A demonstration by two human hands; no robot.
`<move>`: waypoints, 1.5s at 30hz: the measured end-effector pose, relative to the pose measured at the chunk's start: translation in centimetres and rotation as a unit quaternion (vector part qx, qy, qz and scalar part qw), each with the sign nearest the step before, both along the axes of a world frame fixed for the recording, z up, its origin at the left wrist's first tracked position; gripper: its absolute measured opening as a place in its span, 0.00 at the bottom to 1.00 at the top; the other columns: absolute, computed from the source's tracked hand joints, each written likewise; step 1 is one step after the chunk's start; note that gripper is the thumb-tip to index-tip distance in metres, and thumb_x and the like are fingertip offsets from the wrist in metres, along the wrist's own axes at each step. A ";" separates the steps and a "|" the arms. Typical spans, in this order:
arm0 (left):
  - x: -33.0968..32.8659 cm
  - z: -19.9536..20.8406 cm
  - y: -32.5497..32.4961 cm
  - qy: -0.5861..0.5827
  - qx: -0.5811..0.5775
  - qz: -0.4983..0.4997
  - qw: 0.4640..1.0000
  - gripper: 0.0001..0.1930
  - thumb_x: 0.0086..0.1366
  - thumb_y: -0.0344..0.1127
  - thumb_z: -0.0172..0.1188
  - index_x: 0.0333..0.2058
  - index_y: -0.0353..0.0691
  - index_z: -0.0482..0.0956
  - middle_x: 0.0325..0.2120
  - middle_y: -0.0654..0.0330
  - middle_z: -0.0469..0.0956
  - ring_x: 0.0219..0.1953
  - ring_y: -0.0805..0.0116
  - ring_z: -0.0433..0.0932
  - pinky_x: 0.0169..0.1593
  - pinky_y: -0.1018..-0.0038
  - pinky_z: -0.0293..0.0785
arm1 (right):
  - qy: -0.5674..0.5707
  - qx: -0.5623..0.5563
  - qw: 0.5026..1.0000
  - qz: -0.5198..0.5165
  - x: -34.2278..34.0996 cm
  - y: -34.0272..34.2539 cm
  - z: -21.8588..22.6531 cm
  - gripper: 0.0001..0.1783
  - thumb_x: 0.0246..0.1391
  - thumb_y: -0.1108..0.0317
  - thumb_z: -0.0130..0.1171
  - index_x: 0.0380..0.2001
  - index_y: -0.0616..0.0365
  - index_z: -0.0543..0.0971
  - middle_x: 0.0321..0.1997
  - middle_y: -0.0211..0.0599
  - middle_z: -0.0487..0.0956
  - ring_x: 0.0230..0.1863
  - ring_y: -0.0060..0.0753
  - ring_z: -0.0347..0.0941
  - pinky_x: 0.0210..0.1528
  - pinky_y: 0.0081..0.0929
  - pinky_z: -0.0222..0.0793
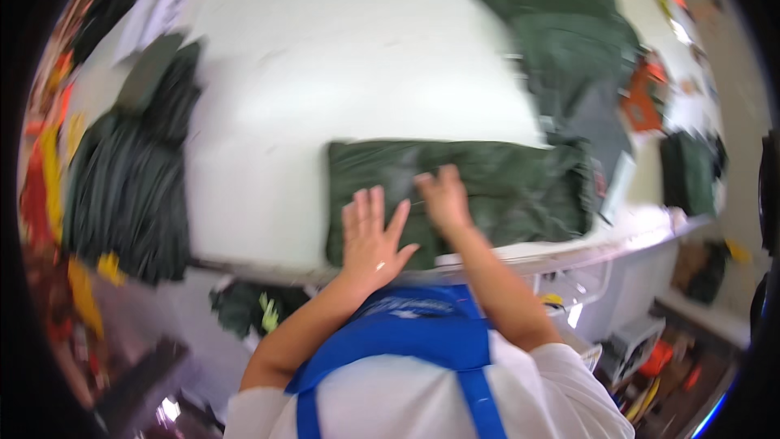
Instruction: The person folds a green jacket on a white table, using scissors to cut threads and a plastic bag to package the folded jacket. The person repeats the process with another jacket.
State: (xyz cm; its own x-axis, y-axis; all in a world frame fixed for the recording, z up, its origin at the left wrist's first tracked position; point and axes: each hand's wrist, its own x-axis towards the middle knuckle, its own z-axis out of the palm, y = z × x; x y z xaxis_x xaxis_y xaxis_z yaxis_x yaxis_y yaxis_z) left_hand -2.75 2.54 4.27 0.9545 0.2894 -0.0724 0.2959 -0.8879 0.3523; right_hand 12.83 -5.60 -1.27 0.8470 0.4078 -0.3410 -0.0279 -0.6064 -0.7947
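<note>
Left hand [372, 236] and right hand [444, 195] lay flat, fingers spread, atop folded green garment [504, 187]; garment stretched rightward beyond right hand, long axis left-right along tabletop [325, 73] edge.

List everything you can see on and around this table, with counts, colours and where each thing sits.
Folded dark green fabric piece: one, near table edge, under both hands.
Heap of dark green fabric: one, far right of table.
Stack of dark green fabric: one, left edge.
White table: one, centre.
White paper sheets: a few, far left corner.
Orange items: blurred, right side.
Blue apron: one, on person.
Left hand: flat on folded piece.
Right hand: flat on folded piece.
</note>
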 end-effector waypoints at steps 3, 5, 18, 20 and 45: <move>3.6 -1.1 -2.4 0.055 -0.025 0.019 0.998 0.40 0.59 0.46 0.59 0.66 0.38 0.53 0.67 0.47 0.49 0.69 0.44 0.42 0.67 0.45 0.32 | 0.105 0.073 0.992 -0.008 -1.2 0.5 -2.2 0.18 0.55 0.60 0.57 0.36 0.66 0.67 0.36 0.62 0.75 0.38 0.58 0.73 0.42 0.45 0.68; 3.7 -3.3 -2.9 0.018 -0.045 0.007 0.999 0.39 0.58 0.38 0.60 0.64 0.34 0.53 0.66 0.47 0.53 0.68 0.45 0.48 0.69 0.54 0.40 | 0.119 0.090 0.985 0.083 0.9 -1.4 -1.3 0.21 0.57 0.60 0.56 0.45 0.67 0.69 0.39 0.60 0.76 0.41 0.57 0.74 0.45 0.43 0.69; 2.7 -8.8 -2.2 0.055 0.103 -0.095 0.989 0.27 0.58 0.35 0.55 0.58 0.39 0.65 0.64 0.46 0.55 0.67 0.41 0.51 0.67 0.48 0.47 | -0.344 0.191 0.723 -0.567 41.0 -59.9 4.8 0.45 0.42 0.46 0.71 0.52 0.66 0.62 0.44 0.44 0.75 0.41 0.31 0.70 0.46 0.30 0.66; 2.3 -9.4 -1.6 0.038 0.132 -0.120 0.983 0.25 0.63 0.37 0.49 0.59 0.37 0.64 0.64 0.44 0.55 0.66 0.39 0.51 0.66 0.47 0.48 | -0.233 0.189 0.677 -0.672 43.9 -65.4 6.7 0.53 0.38 0.44 0.74 0.55 0.67 0.57 0.45 0.45 0.75 0.40 0.35 0.73 0.45 0.32 0.69; 3.5 -8.2 -2.5 0.064 0.123 -0.105 0.985 0.29 0.57 0.29 0.53 0.59 0.38 0.62 0.65 0.43 0.52 0.67 0.41 0.49 0.67 0.48 0.46 | -0.203 0.275 0.660 -0.669 43.7 -68.9 10.1 0.18 0.50 0.75 0.63 0.43 0.74 0.74 0.43 0.48 0.77 0.39 0.46 0.78 0.38 0.42 0.79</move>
